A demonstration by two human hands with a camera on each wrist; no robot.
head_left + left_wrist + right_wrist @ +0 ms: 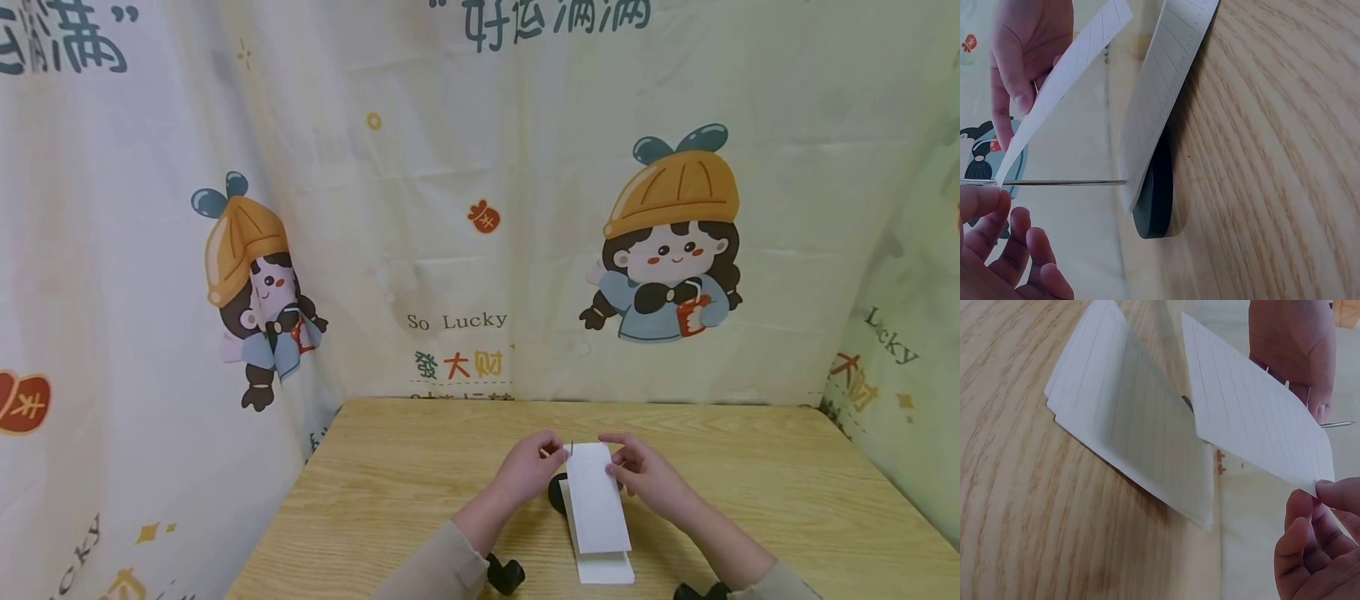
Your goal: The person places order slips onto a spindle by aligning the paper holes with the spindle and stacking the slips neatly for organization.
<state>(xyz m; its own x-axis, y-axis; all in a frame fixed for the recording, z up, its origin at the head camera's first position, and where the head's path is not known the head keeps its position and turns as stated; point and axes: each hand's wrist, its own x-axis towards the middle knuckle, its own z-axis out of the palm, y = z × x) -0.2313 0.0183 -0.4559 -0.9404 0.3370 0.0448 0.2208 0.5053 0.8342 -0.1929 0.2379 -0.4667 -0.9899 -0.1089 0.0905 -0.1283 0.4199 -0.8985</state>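
A thin metal spike (1079, 182) rises from a round black base (1155, 200) on the table. Several ruled paper slips (1129, 425) lie low on the spike, leaning on the base. Above them a single ruled sheet (597, 500) is held raised, the spike passing through its far end. My left hand (531, 465) pinches that sheet's far left corner between thumb and finger, right beside the spike. My right hand (651, 477) pinches its right edge between thumb and forefinger, the other fingers loosely bent.
The wooden table (405, 483) reaches back to a printed curtain (420, 250), with more curtain at both sides. A small black object (506, 575) shows by the left sleeve, another black object (701, 592) by the right sleeve.
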